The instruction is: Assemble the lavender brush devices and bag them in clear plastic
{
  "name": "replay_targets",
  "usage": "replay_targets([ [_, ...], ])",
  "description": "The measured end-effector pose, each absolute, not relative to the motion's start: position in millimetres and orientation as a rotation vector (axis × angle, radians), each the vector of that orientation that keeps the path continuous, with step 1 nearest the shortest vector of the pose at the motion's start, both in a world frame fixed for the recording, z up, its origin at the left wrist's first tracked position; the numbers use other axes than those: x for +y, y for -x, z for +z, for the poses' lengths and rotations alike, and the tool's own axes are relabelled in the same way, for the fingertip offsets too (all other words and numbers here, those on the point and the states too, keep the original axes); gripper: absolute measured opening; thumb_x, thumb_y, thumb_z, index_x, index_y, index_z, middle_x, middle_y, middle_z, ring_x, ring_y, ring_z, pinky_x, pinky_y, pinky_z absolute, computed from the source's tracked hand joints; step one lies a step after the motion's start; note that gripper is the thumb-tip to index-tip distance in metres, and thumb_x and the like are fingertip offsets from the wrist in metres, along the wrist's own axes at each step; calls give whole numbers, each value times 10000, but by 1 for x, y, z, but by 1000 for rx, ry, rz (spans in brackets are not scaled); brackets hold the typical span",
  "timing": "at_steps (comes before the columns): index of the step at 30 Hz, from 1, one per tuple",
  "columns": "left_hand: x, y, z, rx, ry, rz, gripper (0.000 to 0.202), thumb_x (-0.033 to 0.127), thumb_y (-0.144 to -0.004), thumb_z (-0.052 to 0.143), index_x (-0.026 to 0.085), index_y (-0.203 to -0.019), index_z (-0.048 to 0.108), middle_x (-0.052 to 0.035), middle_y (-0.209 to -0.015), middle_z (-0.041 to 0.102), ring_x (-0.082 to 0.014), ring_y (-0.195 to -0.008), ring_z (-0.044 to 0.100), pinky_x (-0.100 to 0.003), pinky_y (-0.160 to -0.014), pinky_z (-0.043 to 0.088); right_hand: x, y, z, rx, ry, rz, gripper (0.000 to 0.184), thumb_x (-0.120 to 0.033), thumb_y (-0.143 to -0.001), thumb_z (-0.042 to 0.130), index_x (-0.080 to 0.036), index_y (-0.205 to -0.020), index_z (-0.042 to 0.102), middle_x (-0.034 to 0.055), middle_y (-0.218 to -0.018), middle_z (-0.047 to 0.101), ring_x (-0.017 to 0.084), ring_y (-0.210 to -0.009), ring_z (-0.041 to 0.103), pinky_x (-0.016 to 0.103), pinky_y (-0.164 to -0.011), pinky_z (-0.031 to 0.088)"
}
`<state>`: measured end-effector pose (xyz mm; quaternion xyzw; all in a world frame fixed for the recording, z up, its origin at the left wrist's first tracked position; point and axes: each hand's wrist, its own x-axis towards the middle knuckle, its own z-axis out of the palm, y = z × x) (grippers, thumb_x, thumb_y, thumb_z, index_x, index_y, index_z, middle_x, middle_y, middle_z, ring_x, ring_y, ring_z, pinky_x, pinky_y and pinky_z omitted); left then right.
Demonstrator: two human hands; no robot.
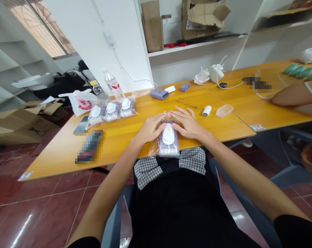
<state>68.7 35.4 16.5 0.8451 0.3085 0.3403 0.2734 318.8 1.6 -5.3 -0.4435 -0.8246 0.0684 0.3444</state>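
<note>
A clear plastic bag point(156, 150) lies at the table's near edge, directly before me. Inside it are a grey-purple part and a white slotted piece point(168, 134) on top. My left hand point(152, 128) rests on the bag's left side, fingers stretched toward its far end and thumb by the white piece. From the right, my right hand point(187, 123) lies over the far end with its fingers spread and thumb at the white piece's other side. Neither hand is wrapped round the bag. Several similar bagged sets point(111, 111) stand in a row at the back left.
Across the table point(124, 137) lie a grey-purple sleeve point(159, 94), a white cylinder point(207, 111), a translucent tray point(224, 110) and a metal spring point(187, 102). Bottles point(113, 84) and a white carrier bag point(81, 102) stand back left. Another person's arm point(298, 93) rests at right.
</note>
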Motion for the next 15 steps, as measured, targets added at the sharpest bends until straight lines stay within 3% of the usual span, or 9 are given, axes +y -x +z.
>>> replay_targets([
  [7,41,-62,17,963,-2252,942,235,344,-996,713,246,-1179,824,-106,-1203,797,-325,-1175,685,-492,-1192,419,7,-326,-8,-2134,1122,192,341,-388,-1071,563,-294,-1291,807,80,-1352,809,349,-1336,687,646,-1224,310],
  [11,46,-59,18,1001,-2177,940,165,335,-967,752,236,-845,804,-77,-882,738,-274,-945,654,-424,-1106,457,8,-327,-10,-2140,1123,189,311,-395,-1030,640,-300,-1267,819,88,-1300,828,347,-1253,728,620,-1185,369],
  [15,50,-55,18,1001,-2191,923,127,281,-947,774,249,-830,814,-71,-852,726,-253,-865,633,-415,-1053,472,12,-332,-14,-2155,1089,225,305,-328,-1012,666,-290,-1269,825,95,-1265,836,341,-1207,741,565,-1127,446],
])
